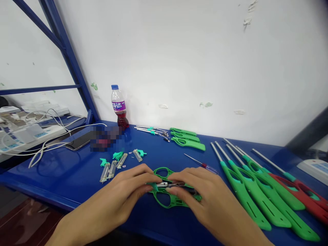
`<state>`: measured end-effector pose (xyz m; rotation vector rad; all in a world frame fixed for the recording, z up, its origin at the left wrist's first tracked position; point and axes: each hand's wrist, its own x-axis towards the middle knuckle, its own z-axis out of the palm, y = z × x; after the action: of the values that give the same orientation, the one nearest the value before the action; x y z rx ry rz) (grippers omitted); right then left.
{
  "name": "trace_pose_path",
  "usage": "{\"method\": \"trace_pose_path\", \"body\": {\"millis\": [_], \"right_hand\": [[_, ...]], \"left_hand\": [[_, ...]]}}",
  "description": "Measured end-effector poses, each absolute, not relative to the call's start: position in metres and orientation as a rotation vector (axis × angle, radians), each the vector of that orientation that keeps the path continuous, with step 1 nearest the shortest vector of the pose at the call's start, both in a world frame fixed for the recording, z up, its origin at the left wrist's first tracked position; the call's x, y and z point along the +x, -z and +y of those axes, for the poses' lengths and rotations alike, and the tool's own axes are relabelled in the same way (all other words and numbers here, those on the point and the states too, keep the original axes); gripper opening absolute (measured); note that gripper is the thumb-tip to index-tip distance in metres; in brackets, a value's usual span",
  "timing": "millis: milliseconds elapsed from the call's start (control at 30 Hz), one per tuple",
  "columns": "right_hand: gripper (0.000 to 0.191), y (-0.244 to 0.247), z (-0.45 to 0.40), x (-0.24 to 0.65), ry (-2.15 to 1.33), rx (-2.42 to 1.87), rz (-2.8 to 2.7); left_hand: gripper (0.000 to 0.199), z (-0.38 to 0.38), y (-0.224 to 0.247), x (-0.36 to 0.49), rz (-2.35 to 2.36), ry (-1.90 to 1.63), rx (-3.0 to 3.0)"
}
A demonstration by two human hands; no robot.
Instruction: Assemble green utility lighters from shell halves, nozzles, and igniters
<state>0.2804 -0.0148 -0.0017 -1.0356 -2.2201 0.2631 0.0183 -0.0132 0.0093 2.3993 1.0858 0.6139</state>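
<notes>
Two green plastic casing halves (164, 200) lie near the table's front edge, partly covered by both hands. Above them, my left hand (128, 191) pinches the left end of a small metal-tipped part (162, 185) with a teal piece at its end. The fingers of my right hand (202, 191) are closed around the right side of the same part, where thin wires and a dark piece show. Behind my right hand lies a screwdriver (208, 168). Clear fuel tanks (112, 169) and teal pieces (118, 155) are to the left, beyond my left hand.
Several green lighters (256, 194) and red ones (310, 198) lie at right. Green casing halves (191, 144) and metal rods (148, 130) rest by the wall. A bottle (119, 107), phone (80, 140), cables and power strips (48, 133) are at left.
</notes>
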Motion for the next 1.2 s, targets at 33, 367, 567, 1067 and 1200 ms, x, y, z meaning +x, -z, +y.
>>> {"method": "trace_pose_path", "body": {"millis": [33, 367, 567, 1067, 1200], "right_hand": [[0.013, 0.002, -0.015, 0.284, -0.26, -1.065, -2.201], [0.017, 0.001, -0.005, 0.319, -0.365, -1.328, -2.266], [0.021, 0.011, -0.004, 0.317, -0.414, -1.412, -2.283], [0.024, 0.011, -0.003, 0.314, -0.565, -1.418, -2.374], [0.025, 0.009, -0.004, 0.313, -0.583, -1.427, -2.373]], "left_hand": [[0.039, -0.012, -0.01, 0.017, 1.102, -0.629, 2.409], [0.035, -0.006, -0.009, 0.006, 1.184, -0.58, 2.431], [0.032, -0.006, -0.01, 0.013, 1.193, -0.546, 2.398], [0.031, -0.002, 0.001, 0.0, 1.244, -0.407, 2.43], [0.031, -0.001, 0.003, -0.001, 1.25, -0.403, 2.416]]}}
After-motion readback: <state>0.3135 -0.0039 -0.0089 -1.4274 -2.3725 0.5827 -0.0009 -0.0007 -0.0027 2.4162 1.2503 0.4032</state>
